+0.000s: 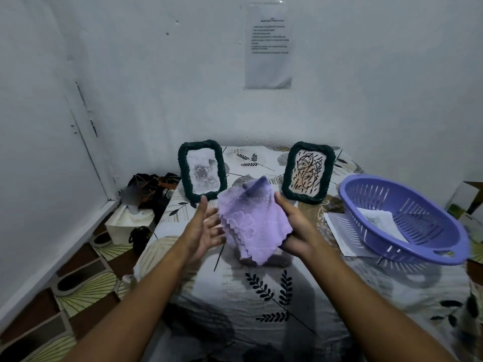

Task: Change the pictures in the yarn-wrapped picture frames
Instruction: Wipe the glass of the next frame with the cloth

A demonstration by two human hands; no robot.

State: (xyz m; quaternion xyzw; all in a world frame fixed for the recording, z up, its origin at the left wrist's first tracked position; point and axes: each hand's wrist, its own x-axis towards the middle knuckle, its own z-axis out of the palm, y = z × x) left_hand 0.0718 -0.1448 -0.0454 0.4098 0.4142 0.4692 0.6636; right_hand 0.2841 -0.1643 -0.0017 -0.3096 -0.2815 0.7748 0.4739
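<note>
The table [300, 304] has a leaf-print cover and stands against the wall, so the frames can lean upright at its back. On its right side is a purple basket [407, 223]; it holds loose sheets of paper [379, 220], probably the new pictures kept ready. The left frame [201, 169], with a rose picture, and the right frame [309, 171], with a scribble drawing, both stand near the wall, untouched. In front of them a purple cloth [254, 226] is held in the air, I think for wiping the frames. The right hand [298, 228] grips the cloth at its side. The left hand [207, 228] is open with spread fingers, just beside the cloth, maybe touching it
</note>
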